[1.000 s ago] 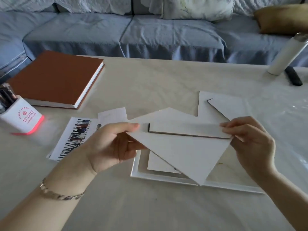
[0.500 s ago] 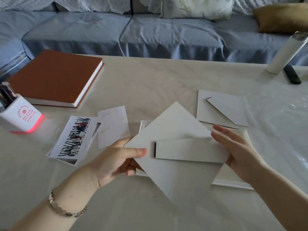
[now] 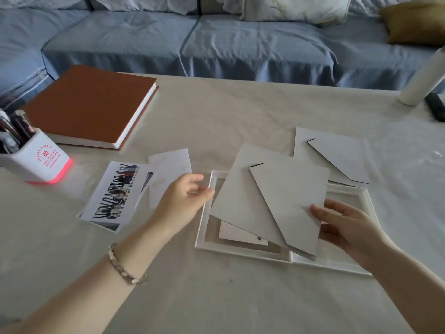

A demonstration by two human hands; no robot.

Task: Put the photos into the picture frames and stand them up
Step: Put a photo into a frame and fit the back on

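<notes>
far left, a white pen holder (image 3: 36, 162) holds several pens (image 3: 16, 128), beside a closed brown book (image 3: 91, 104). next, the photos (image 3: 115, 194) lie loose on the table (image 3: 240, 112), not yet in any frame. the left hand (image 3: 183, 201) hovers open just beside them, holding nothing. at centre, flat and side by side: the left frame (image 3: 202, 227) has a pale card (image 3: 236, 233) in its recess; the right frame (image 3: 361, 196) looks bare where visible. above both, the right hand (image 3: 344, 227) pinches a backing board (image 3: 240, 201), askew, its stand flap (image 3: 293, 201) facing up. likely best: lay a photo face down first, then square the board's corners to the recess before lowering.
</notes>
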